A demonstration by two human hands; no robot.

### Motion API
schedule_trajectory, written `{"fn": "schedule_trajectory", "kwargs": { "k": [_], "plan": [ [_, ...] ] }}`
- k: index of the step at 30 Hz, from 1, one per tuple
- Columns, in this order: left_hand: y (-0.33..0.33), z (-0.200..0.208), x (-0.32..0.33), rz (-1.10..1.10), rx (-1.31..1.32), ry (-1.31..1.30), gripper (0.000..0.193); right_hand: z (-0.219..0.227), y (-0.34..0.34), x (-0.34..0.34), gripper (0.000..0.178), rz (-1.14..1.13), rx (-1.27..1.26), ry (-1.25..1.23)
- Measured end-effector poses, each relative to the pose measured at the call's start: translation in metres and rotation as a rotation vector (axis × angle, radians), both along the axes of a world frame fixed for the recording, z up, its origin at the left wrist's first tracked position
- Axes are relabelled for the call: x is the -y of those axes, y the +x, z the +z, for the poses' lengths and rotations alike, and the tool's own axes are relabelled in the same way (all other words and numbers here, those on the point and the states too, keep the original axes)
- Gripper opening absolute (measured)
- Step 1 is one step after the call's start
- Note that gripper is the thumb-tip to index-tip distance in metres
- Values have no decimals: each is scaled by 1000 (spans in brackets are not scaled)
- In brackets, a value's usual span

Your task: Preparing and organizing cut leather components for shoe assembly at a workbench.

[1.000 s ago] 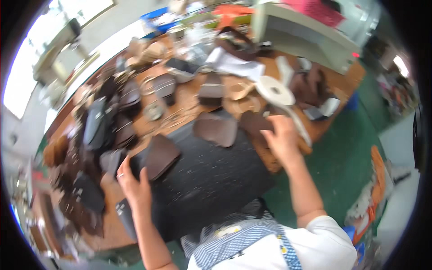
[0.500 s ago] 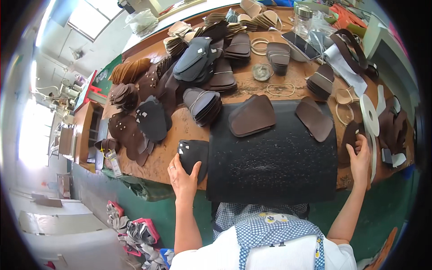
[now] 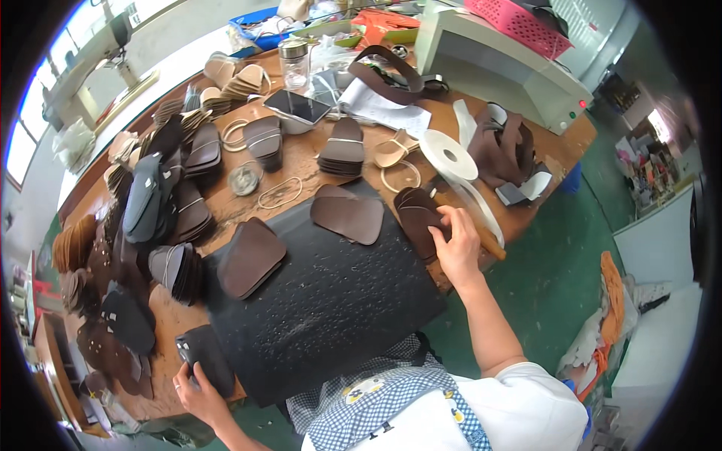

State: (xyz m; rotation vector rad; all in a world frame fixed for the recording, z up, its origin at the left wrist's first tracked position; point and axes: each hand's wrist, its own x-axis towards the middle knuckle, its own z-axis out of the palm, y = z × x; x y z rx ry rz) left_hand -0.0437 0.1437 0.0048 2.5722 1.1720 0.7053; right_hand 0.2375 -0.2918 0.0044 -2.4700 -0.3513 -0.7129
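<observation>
My left hand (image 3: pixel 197 392) rests at the near left edge of dark grey leather pieces (image 3: pixel 210 362) with small white tabs on their corner. Its thumb lies on top, the forefinger is along the edge, and a gap shows between them. Over to the right, my right hand (image 3: pixel 457 242) is at a stack of dark brown leather pieces (image 3: pixel 418 214), thumb and forefinger apart at its right side. A black pitted mat (image 3: pixel 323 316) spreads between the hands. On it lie a left group of brown leather pieces (image 3: pixel 252 259) and a right group of brown pieces (image 3: pixel 347 215).
Banded leather stacks (image 3: pixel 341 146) stand beyond the mat. A white tape roll (image 3: pixel 449 155) and a brown strip heap (image 3: pixel 504 146) are at the right. Farther back are a tablet (image 3: pixel 298 107), a glass jar (image 3: pixel 294 64) and a grey machine housing (image 3: pixel 500 68).
My view has swung to the right, so the table appears shifted left and tilted. Both hands stay by the same leather pieces; the left fingers now look more bent.
</observation>
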Motion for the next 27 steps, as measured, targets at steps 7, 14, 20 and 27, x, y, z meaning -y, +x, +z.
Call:
{"fn": "schedule_trajectory", "kwargs": {
  "k": [7,14,20,27],
  "plan": [
    [4,7,17,-9,-3,-39,32,48,-15,-9,9,255,-310,568],
    [3,2,14,11,-89,-6,36,32,-15,-30,27,467,-640,373],
    [-3,-3,5,18,-127,23,24,22,-24,-33,38,339,-441,71],
    [-4,11,21,4,-43,72,31,8,-28,-40,36,340,-240,13]
  ]
}}
